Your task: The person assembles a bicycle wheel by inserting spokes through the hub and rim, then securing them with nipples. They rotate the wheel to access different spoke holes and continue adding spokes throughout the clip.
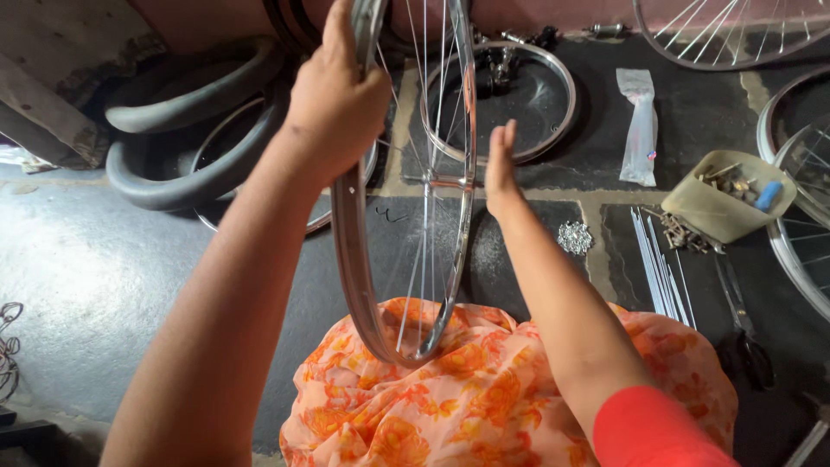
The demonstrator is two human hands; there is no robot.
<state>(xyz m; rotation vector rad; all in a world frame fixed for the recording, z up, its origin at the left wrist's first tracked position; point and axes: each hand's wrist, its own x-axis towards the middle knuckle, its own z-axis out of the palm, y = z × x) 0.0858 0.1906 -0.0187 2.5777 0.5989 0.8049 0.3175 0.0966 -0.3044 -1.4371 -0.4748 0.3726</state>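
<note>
Spoked wheel rim [380,259]: upright at centre, lower edge resting on orange floral cloth [484,398]. Left hand [337,95], 11 o'clock: grip closed around rim's upper edge. Right hand [501,169], 1 o'clock: open, flat, holding nothing, beside spokes. Loose spokes [661,264], 3 o'clock, on floor.

thing: spoked bicycle wheel [406,199]
look: shiny silver metal rim, thin steel spokes, no tyre
pose: upright on edge, seen almost edge-on
where: its lower arc rests on the orange flowered cloth [484,398] over the person's lap, its top rising out of view
state: clasped at the upper rim by the left hand [333,95]; the right hand [500,169], flat and open, lies beside the spokes
</note>
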